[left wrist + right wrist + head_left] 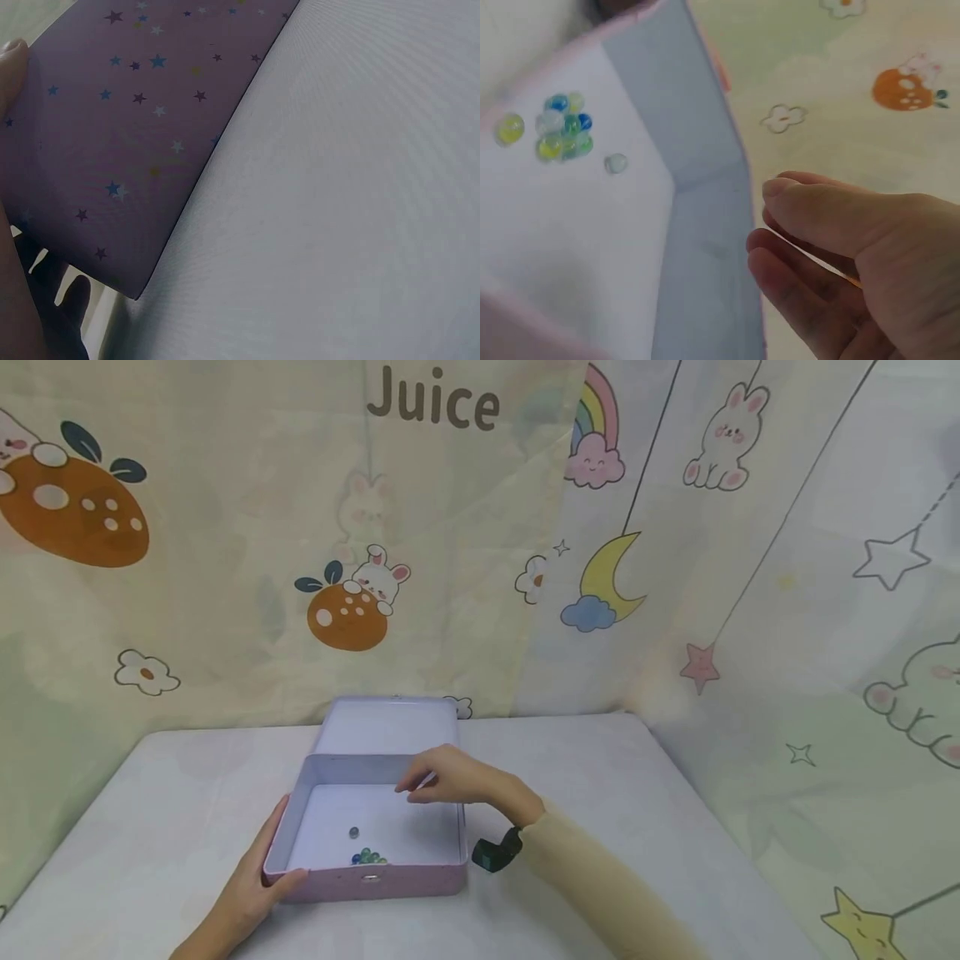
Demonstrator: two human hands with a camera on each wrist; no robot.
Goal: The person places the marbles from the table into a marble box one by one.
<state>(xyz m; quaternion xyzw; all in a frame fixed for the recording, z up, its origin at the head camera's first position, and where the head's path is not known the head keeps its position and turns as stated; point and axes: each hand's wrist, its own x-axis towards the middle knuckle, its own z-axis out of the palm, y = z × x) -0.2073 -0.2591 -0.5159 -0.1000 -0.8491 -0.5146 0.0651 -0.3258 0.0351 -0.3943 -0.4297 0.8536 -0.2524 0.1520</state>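
A shallow pink tin box (405,883) with a pale inside stands on the table, its lid (386,727) tipped back. Several glass marbles (568,127), green, blue, yellow and clear, cluster inside near the front wall; one clear marble (354,832) lies apart from them. My left hand (243,889) grips the box's front left corner, thumb at the front and fingers along the left side. Over the box's right half hovers my right hand (450,774), its fingers loosely bent and no object visible between them. Printed stars cover the box's outside (157,105) in the left wrist view.
A white cloth covers the table (585,777). Behind it and to the right hang printed curtains (465,527) with rabbits, fruit and stars. A dark wrist camera (497,853) sits on my right wrist, beside the box's right wall.
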